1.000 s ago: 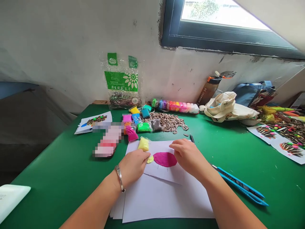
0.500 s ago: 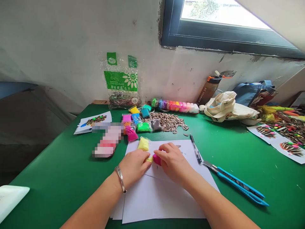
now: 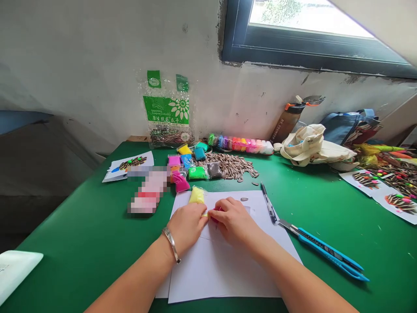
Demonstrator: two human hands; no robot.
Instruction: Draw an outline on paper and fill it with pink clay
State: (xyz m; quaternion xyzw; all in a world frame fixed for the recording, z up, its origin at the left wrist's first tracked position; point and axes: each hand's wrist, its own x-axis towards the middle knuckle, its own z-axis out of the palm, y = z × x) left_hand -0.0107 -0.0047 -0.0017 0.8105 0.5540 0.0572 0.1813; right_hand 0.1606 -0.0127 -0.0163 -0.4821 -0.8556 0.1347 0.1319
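My left hand (image 3: 189, 224), with a silver bangle at the wrist, is closed over a small piece of yellow modelling clay (image 3: 205, 214), most of it hidden by the fingers. Against it, the fingertips of my right hand (image 3: 233, 219) are pinched together, with a lump of magenta clay (image 3: 215, 220) showing beneath them. Both hands rest over a stack of white paper (image 3: 224, 274). Just beyond my left hand lies a packet of yellow clay (image 3: 196, 195). A single sunflower seed (image 3: 244, 199) is on the paper past my right hand.
Coloured clay packets (image 3: 197, 172) and a seed pile (image 3: 231, 165) lie behind the paper. To the right are a pen (image 3: 268, 202) and a blue utility knife (image 3: 332, 254), blade out. A seed bag (image 3: 167, 113) stands at the wall. Seed-decorated cards (image 3: 399, 202) sit far right.
My hands have drawn together, and the fingertips now nearly meet. Less of the yellow and magenta clay shows. My left wrist has shifted slightly right.
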